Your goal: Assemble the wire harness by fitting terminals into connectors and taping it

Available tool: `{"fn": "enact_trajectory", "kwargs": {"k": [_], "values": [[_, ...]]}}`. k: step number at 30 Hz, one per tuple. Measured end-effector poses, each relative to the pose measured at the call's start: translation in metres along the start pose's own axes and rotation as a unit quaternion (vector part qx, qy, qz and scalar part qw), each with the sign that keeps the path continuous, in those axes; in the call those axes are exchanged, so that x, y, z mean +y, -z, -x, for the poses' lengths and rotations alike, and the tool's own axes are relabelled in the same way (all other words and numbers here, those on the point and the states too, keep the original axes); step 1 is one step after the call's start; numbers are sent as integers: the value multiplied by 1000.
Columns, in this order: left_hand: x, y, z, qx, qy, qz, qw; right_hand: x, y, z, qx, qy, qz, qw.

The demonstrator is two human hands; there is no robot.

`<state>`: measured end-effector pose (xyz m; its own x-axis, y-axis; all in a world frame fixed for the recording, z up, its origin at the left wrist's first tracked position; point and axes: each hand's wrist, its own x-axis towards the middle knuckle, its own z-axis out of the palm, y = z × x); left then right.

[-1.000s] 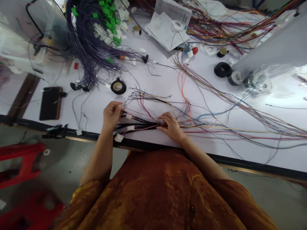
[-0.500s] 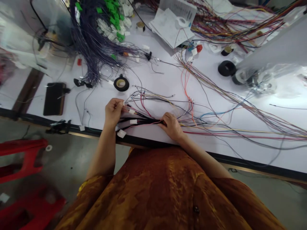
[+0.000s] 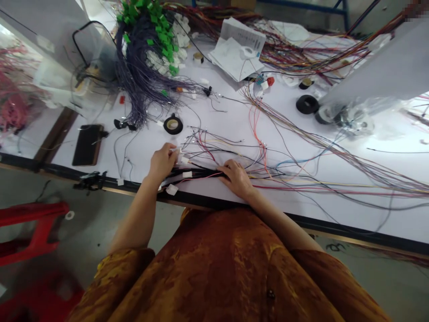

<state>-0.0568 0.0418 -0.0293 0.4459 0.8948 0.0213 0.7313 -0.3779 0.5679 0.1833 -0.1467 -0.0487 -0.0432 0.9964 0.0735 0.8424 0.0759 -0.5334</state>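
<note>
My left hand (image 3: pixel 162 163) is at the near table edge, its fingertips pinched on a small white connector (image 3: pixel 176 150) at the end of some thin wires. My right hand (image 3: pixel 236 179) lies over a black wire bundle (image 3: pixel 201 174) and presses it to the white table (image 3: pixel 217 116). This bundle runs between my hands and carries white labels, one (image 3: pixel 187 174) beside my left hand. Another white tag (image 3: pixel 172 189) hangs at the table edge. Loose coloured wires (image 3: pixel 301 152) fan out to the right of my right hand.
A roll of black tape (image 3: pixel 173 125) lies beyond my hands. Further off are a dark phone (image 3: pixel 87 145), a purple wire mass with green connectors (image 3: pixel 144 58), papers (image 3: pixel 237 49) and a grey panel (image 3: pixel 378 62). A red stool (image 3: pixel 36 228) stands on the floor at left.
My left hand has shifted slightly right along the wires. My right hand has flattened somewhat on the bundle. The whole view has tilted as my head moved, showing more of the table's far side.
</note>
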Motion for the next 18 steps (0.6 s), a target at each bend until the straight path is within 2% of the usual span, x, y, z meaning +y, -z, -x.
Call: {"fn": "enact_trajectory", "kwargs": {"k": [2, 4, 5, 7, 9, 12, 18], "values": [[5, 3, 6, 34, -10, -49, 998, 0, 0, 0, 0, 1, 2, 1000], [18, 3, 15, 38, -75, -67, 994, -1, 1, -1, -8, 0, 13, 1000], [26, 2, 21, 15, -123, -70, 990, -2, 2, -1, -12, 0, 19, 1000], [44, -4, 33, -72, -212, -74, 972, -4, 3, -1, -16, 2, 29, 999], [58, -11, 45, -146, -251, -96, 952, -6, 4, -1, -9, 0, 31, 999], [66, -16, 60, -192, -264, -151, 933, -9, 2, -2, 10, -22, 17, 1000], [59, -13, 70, -201, -229, -291, 907, -6, -2, -4, 41, -61, -61, 995]]}}
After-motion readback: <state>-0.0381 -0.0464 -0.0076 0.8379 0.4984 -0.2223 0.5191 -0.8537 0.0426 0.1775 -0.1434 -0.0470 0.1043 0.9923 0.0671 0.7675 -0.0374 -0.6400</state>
